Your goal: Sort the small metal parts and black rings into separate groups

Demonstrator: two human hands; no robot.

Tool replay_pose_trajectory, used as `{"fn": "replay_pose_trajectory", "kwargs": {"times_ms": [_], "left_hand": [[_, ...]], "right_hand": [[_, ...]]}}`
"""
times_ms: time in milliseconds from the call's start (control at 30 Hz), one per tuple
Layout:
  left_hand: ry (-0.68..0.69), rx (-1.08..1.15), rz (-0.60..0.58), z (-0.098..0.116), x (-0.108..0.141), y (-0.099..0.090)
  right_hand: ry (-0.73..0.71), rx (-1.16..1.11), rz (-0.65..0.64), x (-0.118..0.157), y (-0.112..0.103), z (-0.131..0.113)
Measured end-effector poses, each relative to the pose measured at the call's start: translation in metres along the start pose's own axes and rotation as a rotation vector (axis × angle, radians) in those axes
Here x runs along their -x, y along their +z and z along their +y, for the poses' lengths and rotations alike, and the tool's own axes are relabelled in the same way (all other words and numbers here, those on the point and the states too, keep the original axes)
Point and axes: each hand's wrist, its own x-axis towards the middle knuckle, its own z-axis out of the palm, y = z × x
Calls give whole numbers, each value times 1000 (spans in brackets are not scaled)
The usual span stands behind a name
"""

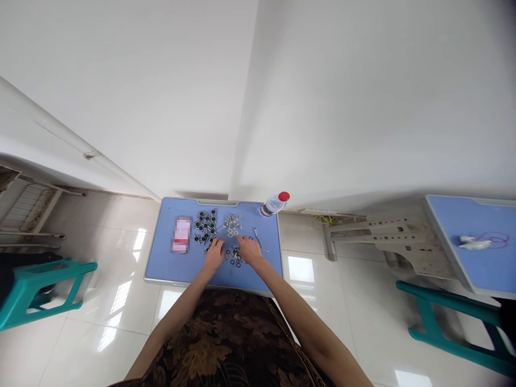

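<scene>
Over the blue desk (pixel 169 269), my left hand (pixel 215 255) is closed with fingertips together at the lower edge of a group of screws with black washers (pixel 206 224). What it pinches is too small to make out. My right hand (pixel 249 249) reaches with bent fingers between a pile of bare silver screws (pixel 232 221) and a pile of loose black and metal rings (pixel 237 258). Its fingertips are partly hidden, so I cannot see whether anything is in them. A thin screwdriver-like tool (pixel 257 237) lies just beyond my right hand.
A clear bottle with a red cap (pixel 276 204) stands at the desk's back right corner. A blurred pink rectangular item (pixel 181 235) lies on the left side. Green stools (pixel 48 290) flank the desk, and a second blue desk (pixel 475 215) with white items stands at right.
</scene>
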Motion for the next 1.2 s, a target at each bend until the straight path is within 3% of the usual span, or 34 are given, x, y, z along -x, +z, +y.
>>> {"fn": "replay_pose_trajectory", "kwargs": {"times_ms": [133,333,567,733,1000,1200], "left_hand": [[-89,-68,-49,7,-8,-6],[7,71,-127,16,-16,-6],[-15,-95,-194,7,12,-14],[90,-217,-270,12,19,-10],[172,-185,-330,6,4,-5],[175,-190,-291,4,6,-3]], "right_hand": [[71,-58,7,13,12,17],[100,-142,66,28,32,26],[102,-176,66,42,52,26],[108,-200,61,49,68,29],[126,-220,63,48,77,34],[127,-227,87,47,80,32]]}}
